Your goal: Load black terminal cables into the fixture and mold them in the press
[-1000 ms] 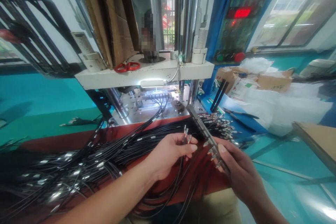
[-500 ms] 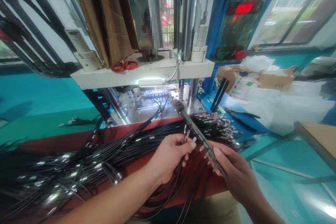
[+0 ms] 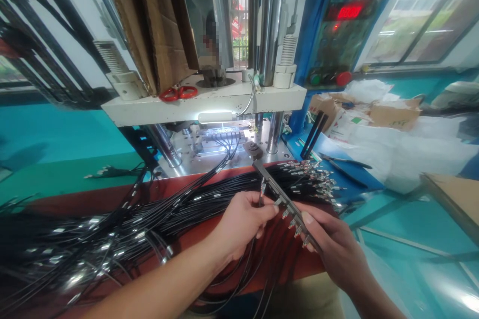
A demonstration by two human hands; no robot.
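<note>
My right hand (image 3: 333,244) grips the lower end of a dark metal bar (image 3: 275,187), which slants up and left over the table. Several small metal cable ends (image 3: 292,223) sit along the bar's near side, with black cables hanging below. My left hand (image 3: 245,222) is closed, thumb against fingers, on a black cable whose metal connector (image 3: 263,187) stands upright beside the upper part of the bar. I cannot tell whether that connector is seated in the bar. A large bundle of black cables (image 3: 194,209) with metal ends lies behind my hands.
A press with a white plate (image 3: 209,104) stands ahead; red-handled scissors (image 3: 177,92) lie on it. Cables run into the lit mould (image 3: 220,139) below. Pliers (image 3: 348,162) rest on the blue surface at right. Plastic bags (image 3: 411,144) and a control panel (image 3: 337,35) are further right.
The connector in my left hand has come closer to the bar's side. The bar's upper end has shifted slightly down, away from the dark block on the press. My right hand keeps its grip.
</note>
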